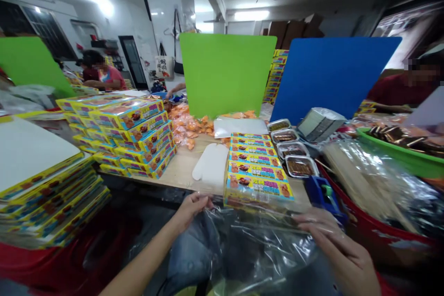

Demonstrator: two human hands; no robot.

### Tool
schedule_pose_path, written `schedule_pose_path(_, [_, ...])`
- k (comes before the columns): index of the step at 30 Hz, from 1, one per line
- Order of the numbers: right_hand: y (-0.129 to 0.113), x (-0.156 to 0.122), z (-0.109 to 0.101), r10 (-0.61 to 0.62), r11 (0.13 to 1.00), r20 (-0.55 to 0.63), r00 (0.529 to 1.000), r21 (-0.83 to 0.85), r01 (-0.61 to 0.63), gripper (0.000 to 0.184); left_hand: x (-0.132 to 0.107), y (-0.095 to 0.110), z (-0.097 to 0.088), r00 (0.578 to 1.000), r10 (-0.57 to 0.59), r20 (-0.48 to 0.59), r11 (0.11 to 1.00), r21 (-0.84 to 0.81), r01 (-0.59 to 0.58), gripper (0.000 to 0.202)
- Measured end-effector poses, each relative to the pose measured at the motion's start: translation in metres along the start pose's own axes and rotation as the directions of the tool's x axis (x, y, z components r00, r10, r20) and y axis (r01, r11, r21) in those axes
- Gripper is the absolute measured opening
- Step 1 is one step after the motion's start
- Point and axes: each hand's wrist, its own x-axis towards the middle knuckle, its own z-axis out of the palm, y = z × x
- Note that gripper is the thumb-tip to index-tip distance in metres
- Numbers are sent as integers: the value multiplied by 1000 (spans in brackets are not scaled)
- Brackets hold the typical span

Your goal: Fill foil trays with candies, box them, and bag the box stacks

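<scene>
A clear plastic bag (256, 245) hangs between my two hands over my lap, its mouth stretched sideways. My left hand (194, 208) pinches one upper corner, with fingers closed. At the opposite corner, my right hand (333, 236) has its fingers closed on the film. Just beyond the bag's mouth lies a row of yellow printed boxes (256, 166), the nearest one close to the film's edge. A white card flap (211, 164) rests on the table to the left of the row.
Stacked yellow boxes (132, 134) stand at left, flat cartons (48, 194) nearer. Right of the row are foil trays (301, 166), a blue tape dispenser (326, 199) and a green basin (405, 157). Orange packets (187, 125) and green (225, 74) and blue (333, 78) panels stand behind. Other people sit beyond.
</scene>
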Motion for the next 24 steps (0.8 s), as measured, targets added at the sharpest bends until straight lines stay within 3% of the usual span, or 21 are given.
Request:
schedule_pose_path(3, [18,-20,-14,200,980,26,980,-22,-199,27,-11,-6,7,999,20,46,999,49,-22,34])
schedule_pose_path(7, [63,-47,-11,494,865,117,862,39,-501,40,-28,-32,10,969,-117,216,989,118,93,34])
schedule_pose_path(9, [87,-53,-1,563,818,136,816,51,-573,44,-30,-46,12,963,-142,227,983,148,110,37])
schedule_pose_path(11, [104,-49,9,546,832,139,826,29,-555,46,-24,-56,15,976,-120,182,981,171,89,38])
schedule_pose_path(15, [113,-19,24,382,920,42,923,76,-384,45,2,-55,22,995,54,83,980,185,-68,35])
schedule_pose_path(17, [107,-5,30,400,903,15,916,165,-397,45,12,-49,29,990,120,74,982,137,-130,34])
schedule_pose_path(19, [100,-1,34,469,848,47,882,255,-465,45,15,-44,33,992,110,69,991,69,-115,32])
schedule_pose_path(22, [91,-13,33,503,787,137,854,337,-517,40,5,-41,31,997,48,62,999,0,-48,26])
schedule_pose_path(24, [89,-27,28,477,810,161,864,302,-503,38,-9,-40,23,997,26,67,1000,-3,-26,23])
